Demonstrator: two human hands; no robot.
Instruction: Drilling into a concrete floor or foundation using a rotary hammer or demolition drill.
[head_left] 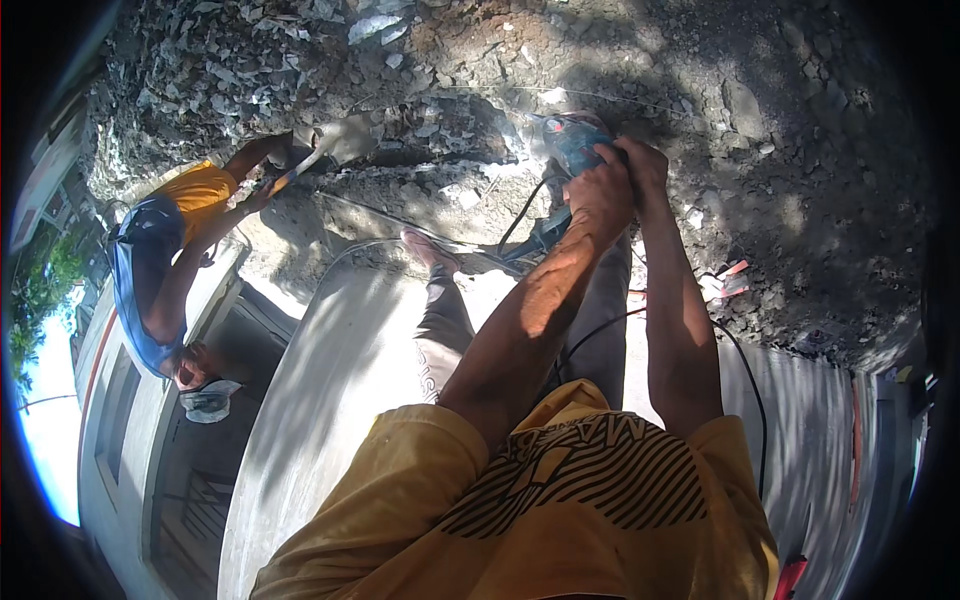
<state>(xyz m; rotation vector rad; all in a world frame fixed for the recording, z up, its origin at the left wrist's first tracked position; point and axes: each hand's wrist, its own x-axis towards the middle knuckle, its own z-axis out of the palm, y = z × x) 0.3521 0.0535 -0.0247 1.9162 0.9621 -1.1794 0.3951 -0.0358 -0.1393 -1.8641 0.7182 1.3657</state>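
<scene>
A teal corded power tool (572, 143) with a dark body is in front of me, above broken ground by a narrow trench. My left hand (600, 192) is closed around it, fingers wrapped over the near side. Just beside it my right hand (643, 167) is closed on the tool too, its fingertips partly hidden. Another teal part (547, 236) shows below, next to my left forearm. The tool's working end is not visible. A black cable (522, 216) loops down beside the tool.
At the left, a person (150, 260) in blue and orange bends over the trench (430, 170), gripping a long-handled tool (290, 178). Rubble (260, 70) is heaped along the far side. A pale slab (310, 400) lies nearer me, and a thin string (620, 97) crosses the soil.
</scene>
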